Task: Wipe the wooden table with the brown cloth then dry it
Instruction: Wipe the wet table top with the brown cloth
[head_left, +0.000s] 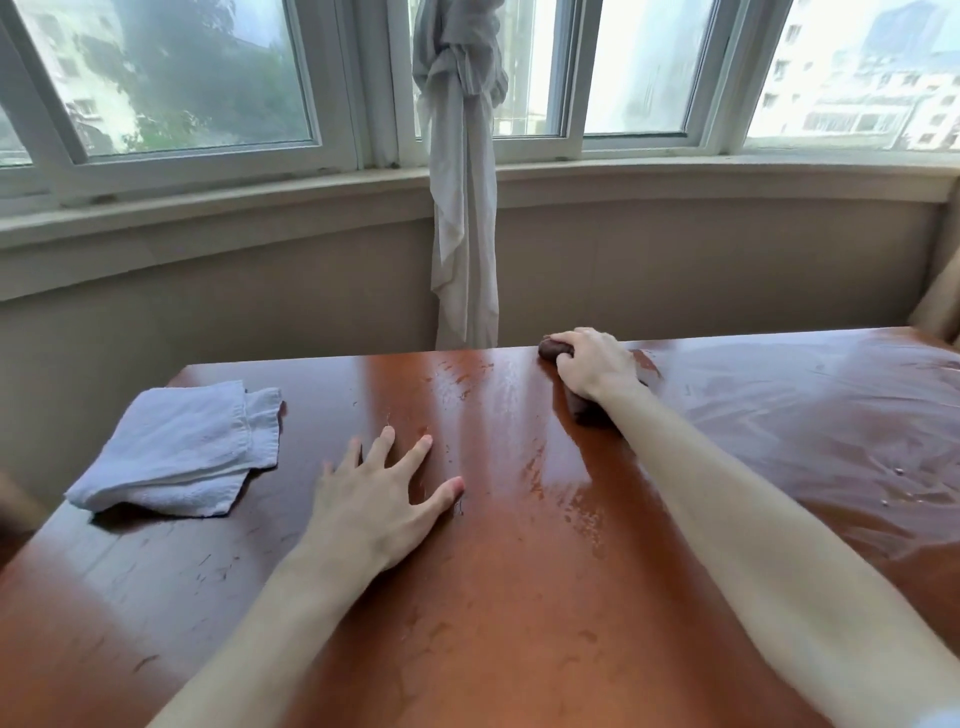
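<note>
Toward the upper right of the frame, at the far edge of the wooden desk (519, 597), the right hand (592, 366) has its grip curled tight over the bunched brown cloth (551, 347), which shows only as a dark, damp-looking wad poking out above and below the fingers. Unwiped, streaked wood lies down and left of that hand, toward the left hand (376, 506), which rests flat with fingers spread and holds nothing. Nearest the left hand, at mid left, lies the folded white towel (182, 449), probably for drying.
</note>
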